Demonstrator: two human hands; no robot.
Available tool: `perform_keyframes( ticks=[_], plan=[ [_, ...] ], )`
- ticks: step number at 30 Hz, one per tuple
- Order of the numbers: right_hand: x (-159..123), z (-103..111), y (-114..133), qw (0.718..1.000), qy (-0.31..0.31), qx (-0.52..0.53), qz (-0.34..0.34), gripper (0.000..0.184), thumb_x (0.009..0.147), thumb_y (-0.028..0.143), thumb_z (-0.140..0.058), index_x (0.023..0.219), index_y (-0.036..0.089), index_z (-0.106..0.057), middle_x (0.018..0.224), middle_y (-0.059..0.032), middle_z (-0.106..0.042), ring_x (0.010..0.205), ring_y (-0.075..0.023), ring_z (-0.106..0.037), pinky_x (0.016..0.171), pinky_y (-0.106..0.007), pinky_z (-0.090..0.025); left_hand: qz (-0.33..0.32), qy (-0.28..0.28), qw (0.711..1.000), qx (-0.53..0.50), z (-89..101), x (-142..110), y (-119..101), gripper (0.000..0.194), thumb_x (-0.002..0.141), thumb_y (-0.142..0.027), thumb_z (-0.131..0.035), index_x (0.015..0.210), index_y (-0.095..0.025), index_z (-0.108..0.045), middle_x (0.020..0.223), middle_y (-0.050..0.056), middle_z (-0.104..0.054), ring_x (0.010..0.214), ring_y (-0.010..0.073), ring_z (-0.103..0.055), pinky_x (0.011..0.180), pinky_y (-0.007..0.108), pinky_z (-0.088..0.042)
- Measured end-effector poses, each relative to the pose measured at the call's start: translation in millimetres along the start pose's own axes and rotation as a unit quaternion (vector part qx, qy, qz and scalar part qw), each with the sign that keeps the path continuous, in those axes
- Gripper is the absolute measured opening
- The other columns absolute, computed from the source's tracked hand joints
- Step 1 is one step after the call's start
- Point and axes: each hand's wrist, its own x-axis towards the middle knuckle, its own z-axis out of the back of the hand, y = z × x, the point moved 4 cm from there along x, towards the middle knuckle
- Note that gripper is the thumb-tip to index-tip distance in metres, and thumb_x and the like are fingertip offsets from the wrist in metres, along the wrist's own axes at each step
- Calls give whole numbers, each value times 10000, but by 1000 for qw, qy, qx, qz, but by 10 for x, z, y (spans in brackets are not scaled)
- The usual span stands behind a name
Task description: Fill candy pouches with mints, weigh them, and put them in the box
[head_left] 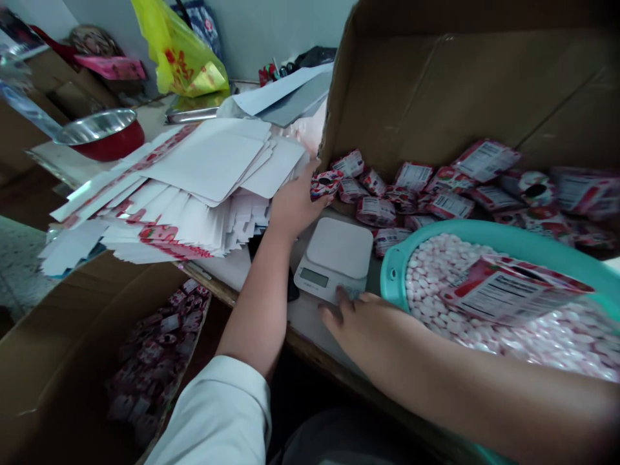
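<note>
My left hand (295,203) reaches past the kitchen scale (338,248), thumb and fingers around a small red-and-white candy packet (325,184). My right hand (361,316) is at the scale's front edge, fingertips over its buttons and holding nothing. The scale's platform is bare, and its display cannot be read. Right of it stands a teal basin (394,278) full of pale pink candies (431,284). A larger printed pouch (508,294), pink and red with a label, lies on the candies.
A stack of white flat cartons (208,161) is at the left. Behind the basin, a big cardboard box (411,84) holds several packets. Another box (48,361) with packets is below left. Farther back are a red metal bowl (111,142) and a yellow plastic bag (169,51).
</note>
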Motion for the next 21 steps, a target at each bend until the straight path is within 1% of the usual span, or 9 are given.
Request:
perform_keyframes(
  ticks=[2, 4, 6, 8, 10, 12, 16, 18, 21],
  plan=[
    [-160, 273, -9, 997, -24, 38, 59, 524, 792, 197, -643, 1315, 172, -617, 1118, -170, -743, 888, -284, -727, 753, -403, -566, -4, -11, 1000, 1, 9, 3, -8, 673, 878, -444, -669, 1480, -272, -421, 1319, 92, -673, 1192, 325, -650, 998, 397, -530],
    [-400, 585, -96, 986, -117, 70, 99, 432, 848, 154, -534, 1251, 244, -660, 1261, -108, -708, 1048, -251, -696, 882, -393, -565, -5, -25, 1000, -7, 38, 0, -19, 652, 885, -467, -650, 1470, -280, -429, 1316, 86, -675, 1201, 320, -647, 1003, 392, -527],
    [-667, 793, -307, 975, -210, 45, 53, 462, 877, 157, -457, 1279, 276, -652, 1460, -70, -589, 1284, -276, -581, 1042, -451, -508, -7, -39, 999, -23, 78, -6, -28, 649, 886, -501, -635, 1463, -288, -428, 1329, 78, -669, 1229, 312, -635, 1018, 383, -520],
    [-908, 847, -587, 965, -258, 4, -51, 460, 914, 198, -445, 1334, 285, -610, 1580, -64, -453, 1428, -330, -439, 1139, -565, -411, -6, -49, 998, -40, 117, -13, -31, 660, 874, -539, -632, 1453, -291, -434, 1339, 76, -664, 1259, 311, -619, 1038, 383, -509],
    [-1088, 771, -859, 958, -247, -7, -147, 464, 954, 309, -474, 1414, 282, -535, 1617, -102, -379, 1466, -386, -371, 1126, -655, -388, 0, -58, 997, -49, 142, -23, -26, 673, 857, -562, -641, 1439, -286, -449, 1330, 81, -671, 1271, 319, -611, 1048, 393, -503],
    [-1193, 625, -1066, 961, -191, 27, -198, 541, 972, 419, -492, 1495, 290, -436, 1624, -127, -349, 1458, -389, -385, 1075, -638, -459, 5, -70, 996, -52, 154, -31, -15, 663, 846, -562, -649, 1421, -283, -471, 1319, 81, -679, 1256, 320, -621, 1040, 392, -509],
    [-1262, 423, -1247, 963, -114, 130, -206, 548, 1000, 478, -468, 1521, 331, -386, 1547, -90, -483, 1360, -298, -532, 1037, -480, -542, 9, -90, 995, -45, 144, -38, 17, 630, 841, -529, -659, 1403, -295, -495, 1303, 61, -690, 1206, 301, -652, 1001, 371, -534],
    [-1282, 403, -1274, 960, -110, 154, -206, 531, 999, 505, -467, 1504, 347, -418, 1495, -70, -552, 1320, -290, -573, 1033, -463, -545, 8, -93, 995, -37, 134, -38, 33, 631, 836, -507, -669, 1405, -295, -497, 1300, 57, -692, 1192, 299, -659, 987, 369, -541],
    [-1339, 388, -1317, 952, -109, 166, -231, 598, 964, 559, -507, 1516, 353, -411, 1497, -70, -559, 1292, -313, -600, 989, -459, -572, 6, -90, 995, -29, 122, -39, 40, 627, 837, -491, -669, 1410, -305, -494, 1326, 47, -680, 1192, 294, -659, 984, 361, -543]
  ],
)
